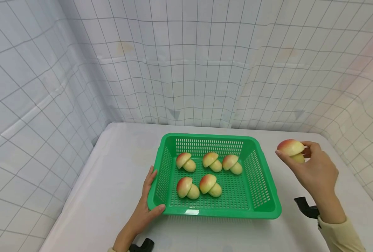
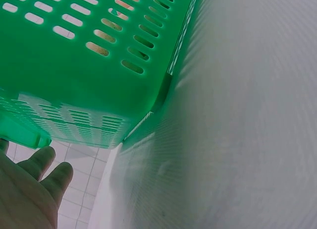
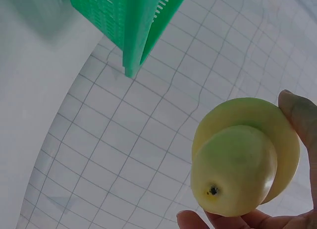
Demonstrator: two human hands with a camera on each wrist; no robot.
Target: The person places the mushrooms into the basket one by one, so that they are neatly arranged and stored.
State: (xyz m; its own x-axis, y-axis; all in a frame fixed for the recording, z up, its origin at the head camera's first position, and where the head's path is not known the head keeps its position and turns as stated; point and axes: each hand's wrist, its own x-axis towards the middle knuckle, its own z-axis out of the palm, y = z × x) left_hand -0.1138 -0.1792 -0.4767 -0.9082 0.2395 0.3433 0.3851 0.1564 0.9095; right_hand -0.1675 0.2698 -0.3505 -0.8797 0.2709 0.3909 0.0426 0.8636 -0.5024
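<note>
A green plastic basket (image 1: 218, 211) with slotted walls holds several mushroom-shaped pieces, such as the mushroom (image 1: 210, 185), with red-and-yellow caps and pale yellow stems. My left hand (image 1: 143, 210) rests on the basket's near left corner, its thumb on the front rim and its fairly straight fingers along the left side. To the right of the basket, my right hand (image 1: 318, 168) holds another mushroom (image 1: 291, 147) in the air, pinched between thumb and fingers. In the right wrist view, this mushroom's rounded stem (image 3: 235, 169) faces the camera and shows a small dark spot at its end.
The basket stands on a table with a white cover (image 1: 117, 157). White grid-patterned curtains (image 1: 186, 70) hang behind the table and along both sides. Black curved pieces (image 1: 306, 208) sit at both wrists.
</note>
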